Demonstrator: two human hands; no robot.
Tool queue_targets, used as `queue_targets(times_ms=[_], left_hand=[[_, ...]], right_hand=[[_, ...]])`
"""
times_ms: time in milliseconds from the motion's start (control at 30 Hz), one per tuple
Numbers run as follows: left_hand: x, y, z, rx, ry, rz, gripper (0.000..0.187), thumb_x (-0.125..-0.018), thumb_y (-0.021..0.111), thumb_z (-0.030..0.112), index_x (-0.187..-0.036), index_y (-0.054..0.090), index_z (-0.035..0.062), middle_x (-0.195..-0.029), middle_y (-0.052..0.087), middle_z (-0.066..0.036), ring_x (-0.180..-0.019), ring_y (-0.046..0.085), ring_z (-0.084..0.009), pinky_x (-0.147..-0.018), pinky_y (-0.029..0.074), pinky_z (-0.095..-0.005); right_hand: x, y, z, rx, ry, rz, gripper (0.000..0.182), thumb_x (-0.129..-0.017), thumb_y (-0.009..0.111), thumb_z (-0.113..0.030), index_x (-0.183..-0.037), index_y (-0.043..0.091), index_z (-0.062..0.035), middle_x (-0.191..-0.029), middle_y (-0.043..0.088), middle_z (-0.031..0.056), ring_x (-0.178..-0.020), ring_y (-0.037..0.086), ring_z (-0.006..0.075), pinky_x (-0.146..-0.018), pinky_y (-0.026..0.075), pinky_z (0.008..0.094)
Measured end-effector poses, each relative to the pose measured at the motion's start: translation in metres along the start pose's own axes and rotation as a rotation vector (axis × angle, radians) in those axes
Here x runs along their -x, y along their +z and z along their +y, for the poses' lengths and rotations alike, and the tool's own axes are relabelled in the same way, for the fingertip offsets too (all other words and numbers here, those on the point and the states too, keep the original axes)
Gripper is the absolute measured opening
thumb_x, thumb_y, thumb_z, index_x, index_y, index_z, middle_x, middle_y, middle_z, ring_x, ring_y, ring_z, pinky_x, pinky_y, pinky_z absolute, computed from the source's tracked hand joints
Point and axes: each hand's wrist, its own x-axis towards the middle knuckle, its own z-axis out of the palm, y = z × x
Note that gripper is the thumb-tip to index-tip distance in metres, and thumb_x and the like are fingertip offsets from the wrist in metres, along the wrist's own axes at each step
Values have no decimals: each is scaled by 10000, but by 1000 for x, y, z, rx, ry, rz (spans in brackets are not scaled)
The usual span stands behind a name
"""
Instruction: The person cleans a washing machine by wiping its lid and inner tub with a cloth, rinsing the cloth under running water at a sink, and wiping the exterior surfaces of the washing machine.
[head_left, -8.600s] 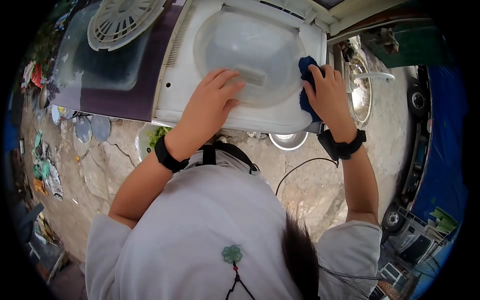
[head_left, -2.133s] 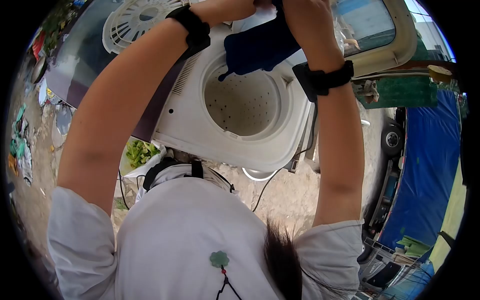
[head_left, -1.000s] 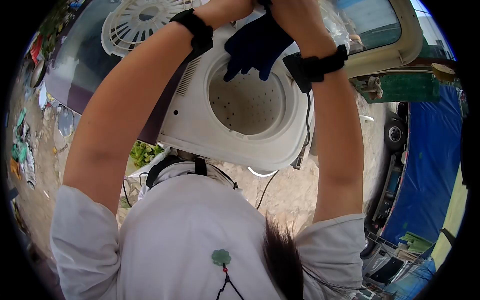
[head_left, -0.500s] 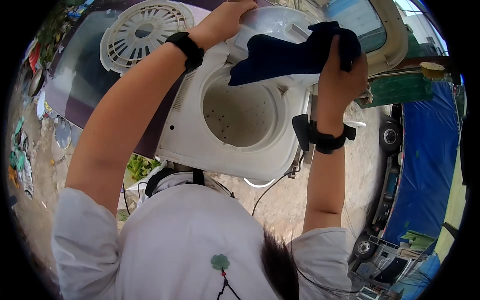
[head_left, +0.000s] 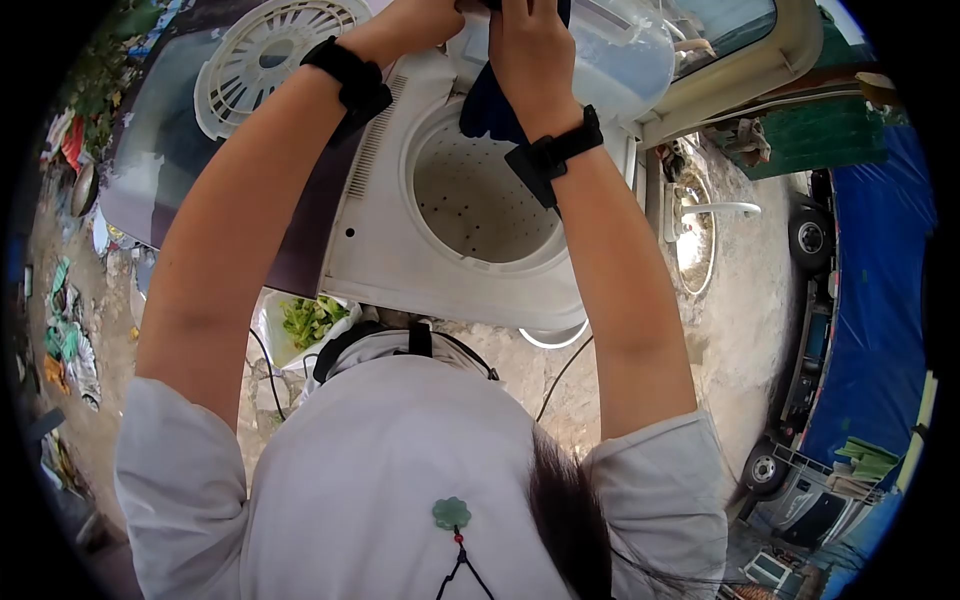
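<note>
Off to the left, a white slatted disc [head_left: 268, 55] lies flat on the dark lid [head_left: 190, 150] of the machine's other half. Both arms are raised over the washer [head_left: 400, 240]. The left hand [head_left: 415, 18] is up at the top edge of the view, wrist strapped with a black band [head_left: 345, 78]; its fingers run out of frame, so how far they are curled cannot be told, though it sits right against the raised clear lid [head_left: 620, 60]. Beside it, the right hand [head_left: 528, 45] is closed in a fist around a dark blue cloth [head_left: 488, 105], which hangs down from the grip and dangles just above the rim of the open tub [head_left: 480, 195]. The right wrist carries a black band [head_left: 552, 155] too. The tub's pale, perforated wall shows below the cloth. Below the washer, a bag of green leaves [head_left: 310, 320] sits on the cracked ground. Far right, a blue tarp [head_left: 880, 300] hangs.
</note>
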Motion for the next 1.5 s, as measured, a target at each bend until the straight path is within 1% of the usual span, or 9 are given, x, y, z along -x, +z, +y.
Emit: queue_targets(times_ms=[100,367,433,533,800,1133,1233,1400,1500], left_hand=[[0,-4,12,-28,-87,-44,365,-763,502,-82,-1111,585,-10,-948,677,-184,-915,659,-271,-814,502,-355],[0,-7,20,37,-135,-121,290,-773,503,-64,-1039,596,5,-840,657,-126,-791,609,-249,-751,480,-340],[0,-4,20,10,-154,-75,323,-774,469,-82,-1058,602,-2,-838,645,-128,-791,581,-250,-753,472,-340],[-3,4,3,-70,-13,9,409,-752,449,-101,-1129,580,-10,-908,658,-174,-882,613,-280,-796,482,-355],[-2,-7,16,45,-96,-135,274,-829,665,52,-1088,586,5,-905,666,-98,-837,594,-157,-773,483,-316],[-9,3,7,35,-118,-101,205,-825,633,12,-1019,567,17,-863,649,-86,-819,596,-171,-747,477,-319],[-3,2,14,42,-167,-98,204,-825,618,-15,-1020,569,22,-862,644,-79,-821,591,-165,-750,474,-313],[-2,5,23,86,-216,-50,219,-829,605,-24,-1041,572,22,-869,641,-71,-833,582,-147,-753,470,-303],[-2,2,22,72,-234,-72,227,-817,601,-17,-1038,577,30,-880,652,-97,-849,602,-199,-760,470,-335]], right_hand=[[31,23,28,301,-288,-32,275,-798,639,-16,-1054,592,-106,-927,522,53,-725,626,190,-683,548,293],[50,1,107,279,-920,-537,274,-770,652,-95,-1043,637,-102,-1082,527,7,-927,600,153,-806,527,253],[18,-25,86,458,-952,-310,300,-781,643,-92,-1079,645,-119,-1116,525,12,-982,594,168,-861,522,278],[-9,-28,41,311,-571,-2,308,-801,566,-112,-1101,605,-51,-962,526,70,-903,582,210,-743,509,326],[60,-3,86,317,-720,-543,330,-786,632,-86,-1110,647,-144,-1103,532,16,-991,597,187,-862,527,297],[40,-77,112,445,-525,-312,198,-812,567,-124,-968,686,-102,-928,596,75,-853,623,225,-710,505,351],[64,-69,146,563,-595,-346,352,-789,618,-86,-1134,644,-154,-1086,537,24,-982,600,193,-836,527,316],[83,-80,144,419,-688,-498,289,-762,638,-77,-1049,644,-110,-1012,558,33,-929,614,185,-796,518,314],[92,-89,136,461,-389,-870,342,-769,642,-92,-1112,638,-89,-1039,575,82,-944,624,234,-796,530,344]])
